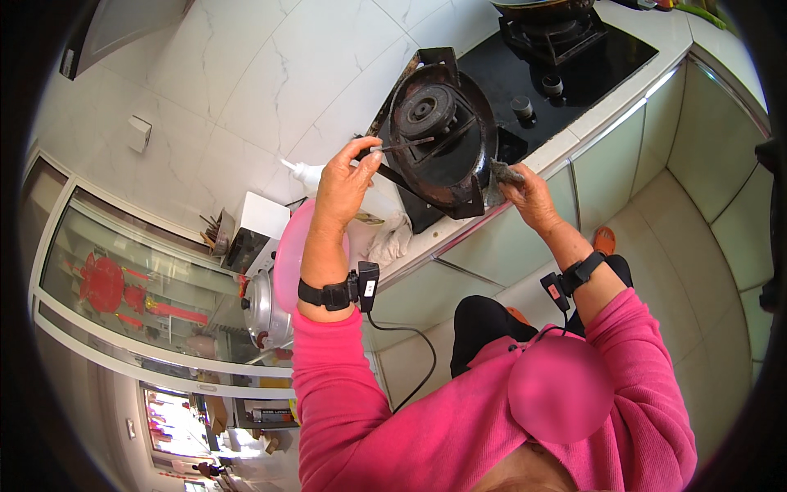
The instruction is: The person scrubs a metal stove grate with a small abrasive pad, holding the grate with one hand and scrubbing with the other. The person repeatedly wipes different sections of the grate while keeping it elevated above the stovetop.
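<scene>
A blackened iron pan support (489,123) with a round ring and angular legs stands tilted over the near gas burner (424,111). My left hand (351,181) pinches one of its legs on the wall side, where a thin prong points inward over the ring. In my right hand (533,195) is a grey cloth (505,174), bunched in the fingers and pressed against the ring's outer side near the counter edge. Parts of the ring and cloth are hidden behind the fingers. Dark grime and rusty patches cover the support.
The black glass hob (590,80) carries two knobs and a second burner with a pan (544,7). Left of it are a white bottle (307,174), a crumpled cloth (391,238), a pink basin (294,258) and a lidded metal pot (261,307). Pale green cabinets (510,237) run below the counter.
</scene>
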`<state>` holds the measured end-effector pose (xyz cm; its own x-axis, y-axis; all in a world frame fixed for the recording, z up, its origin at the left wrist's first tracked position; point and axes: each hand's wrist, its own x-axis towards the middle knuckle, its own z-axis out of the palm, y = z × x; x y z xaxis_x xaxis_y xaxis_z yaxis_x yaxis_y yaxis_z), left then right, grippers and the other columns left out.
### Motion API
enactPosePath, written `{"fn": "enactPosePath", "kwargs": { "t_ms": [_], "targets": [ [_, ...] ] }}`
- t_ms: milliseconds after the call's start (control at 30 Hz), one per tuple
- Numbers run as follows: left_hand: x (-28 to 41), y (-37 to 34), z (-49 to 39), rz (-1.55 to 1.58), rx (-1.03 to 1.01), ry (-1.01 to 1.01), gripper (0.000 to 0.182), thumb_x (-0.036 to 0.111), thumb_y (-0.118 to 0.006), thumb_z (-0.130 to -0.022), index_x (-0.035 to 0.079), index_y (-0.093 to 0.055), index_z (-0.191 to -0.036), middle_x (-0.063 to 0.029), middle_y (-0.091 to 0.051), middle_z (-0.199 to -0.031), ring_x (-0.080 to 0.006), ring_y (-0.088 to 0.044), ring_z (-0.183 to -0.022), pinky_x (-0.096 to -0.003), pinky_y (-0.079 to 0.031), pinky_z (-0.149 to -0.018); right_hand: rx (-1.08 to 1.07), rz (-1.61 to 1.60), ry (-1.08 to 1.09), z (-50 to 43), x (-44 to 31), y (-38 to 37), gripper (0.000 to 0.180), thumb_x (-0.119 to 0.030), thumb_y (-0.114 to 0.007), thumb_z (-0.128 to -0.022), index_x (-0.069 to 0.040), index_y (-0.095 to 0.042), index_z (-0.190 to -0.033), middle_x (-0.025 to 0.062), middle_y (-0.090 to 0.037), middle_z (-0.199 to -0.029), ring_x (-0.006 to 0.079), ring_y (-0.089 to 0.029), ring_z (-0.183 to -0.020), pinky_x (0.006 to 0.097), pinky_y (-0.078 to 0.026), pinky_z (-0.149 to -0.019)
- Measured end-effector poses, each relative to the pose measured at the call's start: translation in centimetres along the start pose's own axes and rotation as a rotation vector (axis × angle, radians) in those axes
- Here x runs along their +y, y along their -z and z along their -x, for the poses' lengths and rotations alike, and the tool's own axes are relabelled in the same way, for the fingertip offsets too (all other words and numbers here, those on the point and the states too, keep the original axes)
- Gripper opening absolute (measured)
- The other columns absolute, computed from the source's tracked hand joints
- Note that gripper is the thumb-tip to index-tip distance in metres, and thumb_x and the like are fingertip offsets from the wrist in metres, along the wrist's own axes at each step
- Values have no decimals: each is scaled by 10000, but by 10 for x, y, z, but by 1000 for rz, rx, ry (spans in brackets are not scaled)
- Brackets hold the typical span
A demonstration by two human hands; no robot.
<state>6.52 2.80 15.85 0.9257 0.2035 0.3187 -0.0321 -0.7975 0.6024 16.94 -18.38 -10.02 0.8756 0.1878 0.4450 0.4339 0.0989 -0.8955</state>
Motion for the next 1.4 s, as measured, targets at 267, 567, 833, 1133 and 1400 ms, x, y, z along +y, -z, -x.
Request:
{"fn": "enactPosePath", "kwargs": {
  "t_ms": [267,567,833,1133,1400],
  "targets": [
    [0,-2,-6,275,-124,103,200,208,-667,-908,43,-686,-1019,-13,-645,-821,-69,-574,-611,-203,-452,-574,-26,-37,-46,0,-3,1,234,-61,-691,-839,-49,-587,-1048,88,-593,-901,209,-598,-760,308,-507,-728],
    [-6,-3,-7,409,-117,96,190,174,-606,-932,29,-687,-1026,-55,-672,-889,-81,-580,-628,-222,-475,-608,-5,2,0,0,-2,0,229,-64,-689,-846,-56,-588,-1051,81,-582,-889,212,-595,-755,303,-504,-729],
    [-14,-2,-3,447,-137,33,286,131,-437,-982,6,-648,-1130,-54,-642,-961,-120,-618,-670,-243,-511,-656,-15,-57,-37,-1,2,-2,230,-67,-691,-852,-61,-594,-1061,70,-603,-887,188,-605,-749,298,-511,-730],
    [-10,-6,-3,359,-108,68,204,154,-579,-951,24,-646,-1093,-84,-676,-951,-99,-600,-664,-228,-489,-631,-20,9,-24,0,0,0,243,-61,-688,-851,-55,-589,-1074,84,-616,-904,202,-625,-765,303,-517,-737],
    [-12,-6,-5,474,-102,65,180,138,-618,-924,17,-671,-1046,-21,-632,-806,-91,-595,-614,-217,-469,-607,-17,9,-6,0,4,-1,252,-63,-684,-852,-49,-584,-1083,95,-609,-920,207,-628,-773,307,-519,-746]
  ]
}}
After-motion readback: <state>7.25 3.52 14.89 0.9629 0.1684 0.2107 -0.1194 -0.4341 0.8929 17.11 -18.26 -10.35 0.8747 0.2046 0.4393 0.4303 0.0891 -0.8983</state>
